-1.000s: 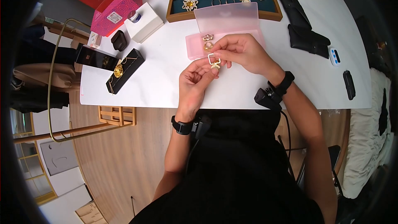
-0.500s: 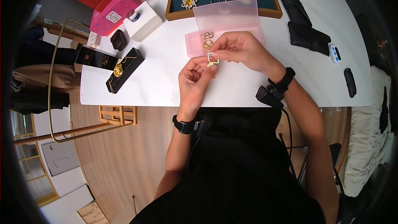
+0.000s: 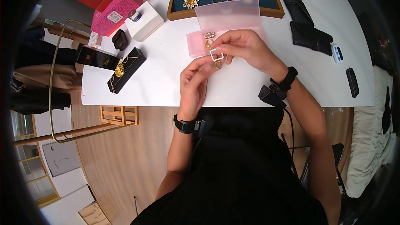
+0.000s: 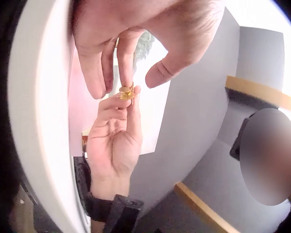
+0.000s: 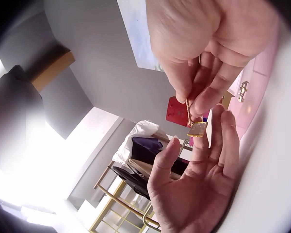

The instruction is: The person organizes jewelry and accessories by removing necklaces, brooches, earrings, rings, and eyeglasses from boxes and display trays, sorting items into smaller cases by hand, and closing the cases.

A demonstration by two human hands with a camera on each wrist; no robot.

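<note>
In the head view a square-framed earring (image 3: 218, 64) is between the hands, at the near side of a pink box (image 3: 194, 45). The right hand (image 3: 251, 53) pinches its upper part between thumb and fingers. From below, a fingertip of the left hand (image 3: 193, 88) touches the dangling gold piece, which shows as a small square plate (image 5: 197, 129) in the right wrist view; the left thumb stands apart from it. In the left wrist view the gold piece (image 4: 126, 95) is at the right fingertips. A gold hoop earring (image 3: 208, 44) and another ornament (image 3: 209, 35) lie in the box.
Behind the pink box is a wooden jewellery tray (image 3: 183, 15). Two black pouches (image 3: 310, 37), a white device (image 3: 337, 53) and a black object (image 3: 352, 83) lie right. Leftward are a white box (image 3: 146, 27), a black necklace box (image 3: 126, 71) and a pink patterned box (image 3: 121, 10).
The left thumb has come away from the gold piece it pinched. The right hand has moved slightly up with the earring, whose square frame has tilted.
</note>
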